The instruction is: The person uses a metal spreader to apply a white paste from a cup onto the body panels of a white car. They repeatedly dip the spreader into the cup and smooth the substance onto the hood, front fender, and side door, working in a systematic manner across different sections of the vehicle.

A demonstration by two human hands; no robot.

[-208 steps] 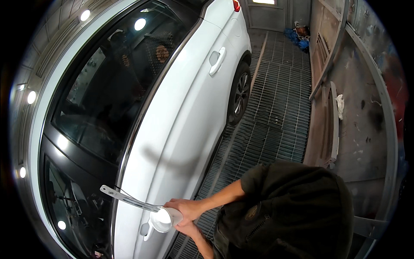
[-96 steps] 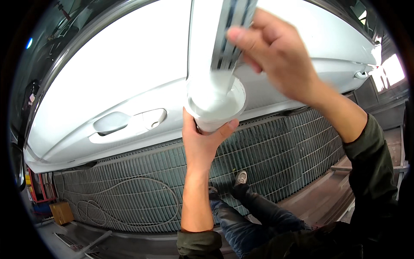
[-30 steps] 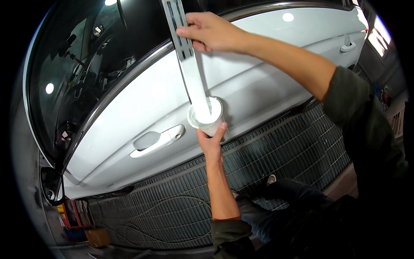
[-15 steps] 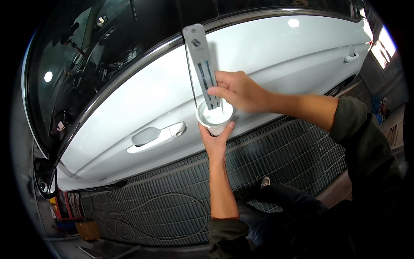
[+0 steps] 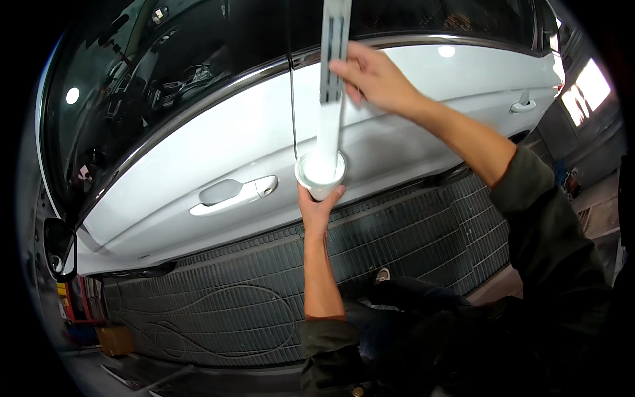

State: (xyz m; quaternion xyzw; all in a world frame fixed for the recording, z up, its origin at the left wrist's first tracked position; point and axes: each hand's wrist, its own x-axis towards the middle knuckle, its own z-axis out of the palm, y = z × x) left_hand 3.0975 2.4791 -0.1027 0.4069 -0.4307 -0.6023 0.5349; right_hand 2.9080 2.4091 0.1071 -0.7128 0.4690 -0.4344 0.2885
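My left hand (image 5: 317,215) is wrapped round a small white cup (image 5: 321,194) of white paint (image 5: 323,173), held upright beside the car door. Above it, my right hand (image 5: 380,78) pinches a long flat mixing stick (image 5: 335,40), grey with dark slots. The stick stands nearly upright. Its lower part is coated in white paint and reaches down to the cup's mouth; exactly where its tip ends in the white is hard to make out. The stick's top runs out of the picture.
A white car (image 5: 198,152) fills the far side, with a door handle (image 5: 231,196) left of the cup and a wing mirror (image 5: 61,248) at far left. Below lies a metal floor grating (image 5: 397,245) with a looped hose (image 5: 291,311). A cardboard box (image 5: 116,339) sits lower left.
My right hand has raised the mixing stick well up out of the cup, showing its white-coated lower part. The cup stays in my left hand, slightly further left in the picture.
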